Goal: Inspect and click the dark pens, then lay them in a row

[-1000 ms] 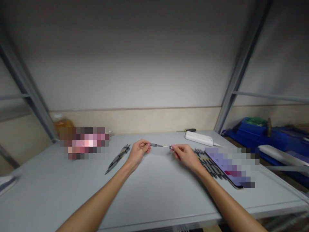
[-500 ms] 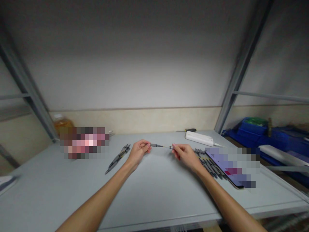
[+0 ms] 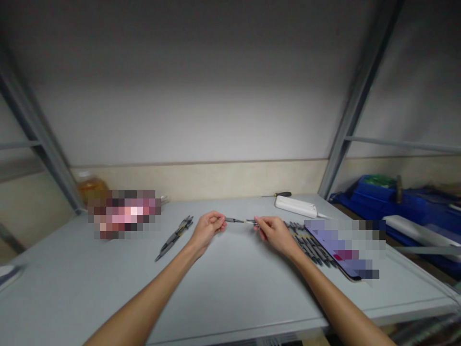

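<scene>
Above the middle of the table, my left hand (image 3: pixel 208 229) pinches the left end of a slim grey pen barrel (image 3: pixel 231 220). A thin, light-coloured piece sticks out of the barrel's right end. Facing it, my right hand (image 3: pixel 275 231) has its fingertips closed on a small pen part (image 3: pixel 251 222), mostly hidden by the fingers. The two pieces lie almost in one line; whether they touch I cannot tell. Left of my left hand lies a small bunch of grey pens (image 3: pixel 175 237). Several more grey pens (image 3: pixel 312 246) lie side by side, partly behind my right forearm.
A tablet-like device (image 3: pixel 326 242), partly blurred out, lies beside the right-hand pens. Behind are a white power strip (image 3: pixel 296 206) and a screwdriver (image 3: pixel 283 194). At the back left stand a blurred pink item (image 3: pixel 124 214) and a bottle of amber liquid (image 3: pixel 90 187). Metal posts flank the table.
My right hand has shifted slightly left, and the gap between the two hands' pen pieces has narrowed. My left hand keeps its pinch on the barrel. The camera view has shifted a little.
</scene>
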Available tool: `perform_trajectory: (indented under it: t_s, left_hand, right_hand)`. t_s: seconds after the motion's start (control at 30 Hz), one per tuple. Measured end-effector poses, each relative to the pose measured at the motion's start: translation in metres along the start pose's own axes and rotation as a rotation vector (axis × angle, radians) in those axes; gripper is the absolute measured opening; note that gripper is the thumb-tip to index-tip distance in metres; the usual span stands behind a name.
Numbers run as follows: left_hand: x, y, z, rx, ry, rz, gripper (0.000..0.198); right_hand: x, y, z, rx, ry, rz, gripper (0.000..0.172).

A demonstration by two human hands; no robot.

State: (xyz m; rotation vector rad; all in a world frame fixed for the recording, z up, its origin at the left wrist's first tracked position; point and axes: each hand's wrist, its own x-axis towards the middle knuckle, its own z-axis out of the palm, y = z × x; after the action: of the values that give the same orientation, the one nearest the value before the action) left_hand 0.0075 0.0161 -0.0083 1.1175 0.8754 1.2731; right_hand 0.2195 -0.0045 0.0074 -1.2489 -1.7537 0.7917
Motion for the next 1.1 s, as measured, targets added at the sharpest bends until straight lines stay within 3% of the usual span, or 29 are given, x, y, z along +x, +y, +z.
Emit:
perform_trajectory:
  t_s: [0.07,0.17,0.23,0.33,0.43,0.6,0.8,0.9,1.1]
  left_hand:
    - [-0.0002,-0.0002,0.0011,0.000,0.001,-0.001,0.031]
    - [0.0001,-0.0004,0.0014,-0.010,0.022,-0.015,0.030]
    - [0.0005,-0.0008,0.0003,-0.034,0.030,-0.034,0.028]
    - [0.0006,-0.0019,-0.0019,-0.042,0.013,-0.058,0.028]
    - [-0.0001,-0.0031,-0.0025,0.028,0.001,-0.023,0.030]
    - [-0.0015,-0.0041,0.0023,0.129,0.002,0.131,0.030]
    - [-0.0019,-0.0023,0.0051,0.094,0.024,0.089,0.032]
    - [-0.0025,-0.0015,0.0038,0.117,0.012,0.107,0.031]
    - [-0.0043,-0.0042,0.0043,0.228,-0.013,0.228,0.023]
  right_hand:
    - [-0.0001,-0.0016,0.0005,-0.023,0.014,-0.009,0.048]
    - [-0.0002,-0.0023,0.0011,-0.060,0.086,-0.106,0.034]
    - [-0.0007,-0.0023,0.0013,-0.115,0.119,-0.167,0.036]
    - [-0.0021,-0.0028,0.0014,-0.209,0.107,-0.197,0.024]
    - [-0.0024,-0.0025,0.0019,-0.194,0.059,-0.136,0.032]
    - [0.0015,0.0019,0.0026,0.103,-0.061,0.091,0.046]
    - [0.0018,-0.0015,0.0001,0.140,0.114,-0.063,0.037]
    - [0.0002,-0.0026,-0.0007,0.109,0.064,-0.042,0.028]
    - [0.0008,0.0001,-0.0023,0.267,-0.081,0.116,0.030]
